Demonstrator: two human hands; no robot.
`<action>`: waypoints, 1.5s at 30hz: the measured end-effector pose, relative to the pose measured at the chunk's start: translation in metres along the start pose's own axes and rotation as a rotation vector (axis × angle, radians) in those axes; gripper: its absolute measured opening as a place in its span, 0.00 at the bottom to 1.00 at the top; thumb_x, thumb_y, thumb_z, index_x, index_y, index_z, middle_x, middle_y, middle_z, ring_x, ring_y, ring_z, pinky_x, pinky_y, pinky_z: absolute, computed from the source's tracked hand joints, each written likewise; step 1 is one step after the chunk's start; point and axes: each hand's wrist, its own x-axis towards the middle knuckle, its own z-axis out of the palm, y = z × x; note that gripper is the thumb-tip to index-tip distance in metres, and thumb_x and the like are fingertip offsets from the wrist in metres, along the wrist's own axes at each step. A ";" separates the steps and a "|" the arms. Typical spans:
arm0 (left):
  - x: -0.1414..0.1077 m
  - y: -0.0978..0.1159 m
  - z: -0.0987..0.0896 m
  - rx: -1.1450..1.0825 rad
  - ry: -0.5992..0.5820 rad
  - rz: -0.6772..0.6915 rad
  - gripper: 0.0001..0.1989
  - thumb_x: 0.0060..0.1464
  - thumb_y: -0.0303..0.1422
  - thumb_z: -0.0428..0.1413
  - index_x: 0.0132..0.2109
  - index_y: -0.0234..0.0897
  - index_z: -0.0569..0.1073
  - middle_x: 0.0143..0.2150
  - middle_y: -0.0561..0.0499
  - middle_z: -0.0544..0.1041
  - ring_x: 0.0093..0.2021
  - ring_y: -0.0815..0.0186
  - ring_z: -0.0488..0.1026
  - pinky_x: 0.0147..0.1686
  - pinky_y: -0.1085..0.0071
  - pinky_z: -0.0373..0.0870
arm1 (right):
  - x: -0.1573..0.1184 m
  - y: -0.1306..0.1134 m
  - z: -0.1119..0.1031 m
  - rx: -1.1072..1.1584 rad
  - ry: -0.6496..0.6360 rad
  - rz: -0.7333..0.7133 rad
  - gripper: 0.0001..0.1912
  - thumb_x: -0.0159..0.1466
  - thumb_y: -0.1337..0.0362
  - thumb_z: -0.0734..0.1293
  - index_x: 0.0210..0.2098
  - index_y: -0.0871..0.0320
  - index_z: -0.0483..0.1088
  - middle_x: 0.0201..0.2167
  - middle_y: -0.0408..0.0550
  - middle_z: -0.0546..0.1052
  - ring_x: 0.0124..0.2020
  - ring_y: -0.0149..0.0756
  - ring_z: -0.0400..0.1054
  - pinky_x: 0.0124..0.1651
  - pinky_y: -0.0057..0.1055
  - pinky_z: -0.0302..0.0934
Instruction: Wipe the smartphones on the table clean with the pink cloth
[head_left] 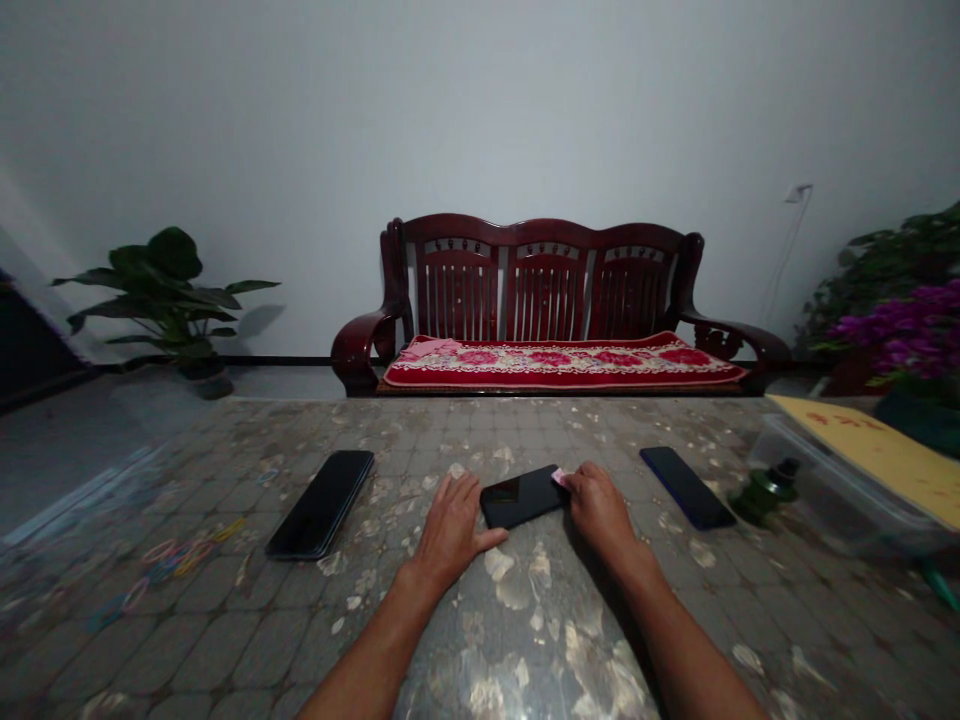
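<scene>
A black smartphone [525, 497] lies screen up and slightly slanted on the table in front of me. My left hand [450, 525] is at its left end, with the fingers stretched out flat and the thumb apart near the lower left corner. At the other end, my right hand [600, 505] is closed in a pinch on a small pink and white cloth [559, 478], which touches the phone's upper right corner. Most of the cloth is hidden by the fingers. Two more dark phones lie screen up, one on the left [322, 504] and another on the right [687, 487].
Colourful rubber bands [180, 558] lie at the left. To the right stand a dark green bottle [766, 492] and a clear plastic box [832, 490] under a yellow sheet [870, 440]. Purple flowers [911, 335] rise behind it. A wooden bench [544, 290] is beyond the patterned table [247, 640].
</scene>
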 end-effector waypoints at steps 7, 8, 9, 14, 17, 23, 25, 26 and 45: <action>0.000 -0.002 0.003 -0.067 0.025 -0.032 0.32 0.49 0.48 0.69 0.56 0.37 0.74 0.62 0.36 0.75 0.64 0.46 0.70 0.70 0.43 0.56 | 0.004 -0.012 0.002 0.040 -0.048 -0.096 0.17 0.66 0.76 0.61 0.39 0.57 0.81 0.37 0.54 0.76 0.42 0.41 0.68 0.43 0.31 0.57; 0.000 -0.002 0.002 -0.072 0.020 -0.040 0.32 0.48 0.48 0.69 0.56 0.36 0.73 0.62 0.36 0.75 0.64 0.46 0.70 0.70 0.44 0.55 | 0.005 -0.014 0.001 0.058 -0.069 -0.118 0.17 0.66 0.76 0.61 0.39 0.56 0.81 0.37 0.53 0.76 0.42 0.41 0.68 0.43 0.31 0.57; 0.000 -0.001 0.002 -0.077 0.015 -0.047 0.32 0.48 0.47 0.69 0.56 0.36 0.73 0.61 0.36 0.75 0.64 0.45 0.70 0.70 0.44 0.54 | 0.006 -0.015 0.000 0.068 -0.088 -0.127 0.17 0.67 0.76 0.61 0.39 0.57 0.81 0.37 0.53 0.76 0.42 0.40 0.68 0.43 0.30 0.57; 0.000 -0.002 0.002 -0.108 0.011 -0.057 0.31 0.51 0.48 0.67 0.57 0.38 0.72 0.61 0.38 0.75 0.65 0.46 0.69 0.69 0.43 0.55 | 0.020 -0.010 -0.004 0.003 -0.111 -0.004 0.16 0.69 0.73 0.61 0.37 0.60 0.82 0.36 0.55 0.76 0.41 0.41 0.68 0.42 0.31 0.56; 0.000 -0.001 0.003 -0.121 0.015 -0.063 0.31 0.51 0.47 0.67 0.57 0.38 0.72 0.61 0.38 0.75 0.65 0.47 0.69 0.69 0.44 0.54 | 0.026 -0.010 -0.003 -0.034 -0.109 0.031 0.17 0.68 0.74 0.61 0.39 0.61 0.82 0.37 0.57 0.77 0.42 0.42 0.68 0.43 0.32 0.55; 0.001 0.001 0.000 -0.143 -0.014 -0.077 0.30 0.51 0.45 0.67 0.57 0.37 0.71 0.63 0.37 0.73 0.66 0.47 0.68 0.69 0.46 0.55 | 0.016 -0.026 0.000 0.030 -0.145 -0.144 0.17 0.67 0.75 0.61 0.42 0.58 0.81 0.38 0.53 0.77 0.43 0.40 0.68 0.44 0.30 0.57; 0.001 0.000 0.001 -0.162 -0.008 -0.076 0.30 0.51 0.45 0.67 0.57 0.38 0.71 0.63 0.38 0.73 0.66 0.47 0.67 0.69 0.46 0.56 | 0.012 -0.024 -0.001 0.060 -0.138 -0.189 0.17 0.67 0.74 0.61 0.42 0.57 0.81 0.38 0.52 0.77 0.43 0.40 0.68 0.45 0.29 0.57; 0.001 -0.001 0.001 -0.169 -0.006 -0.078 0.30 0.51 0.44 0.67 0.58 0.38 0.71 0.63 0.38 0.73 0.66 0.47 0.67 0.69 0.46 0.56 | 0.011 -0.021 -0.002 0.059 -0.129 -0.181 0.16 0.67 0.74 0.61 0.42 0.57 0.81 0.38 0.53 0.77 0.43 0.40 0.68 0.45 0.30 0.58; 0.002 -0.011 -0.007 -0.226 -0.094 -0.055 0.33 0.51 0.41 0.66 0.62 0.37 0.70 0.68 0.37 0.69 0.70 0.49 0.63 0.72 0.49 0.51 | 0.023 0.017 -0.017 0.022 -0.111 -0.240 0.18 0.66 0.75 0.61 0.44 0.56 0.81 0.39 0.50 0.77 0.44 0.39 0.68 0.46 0.30 0.59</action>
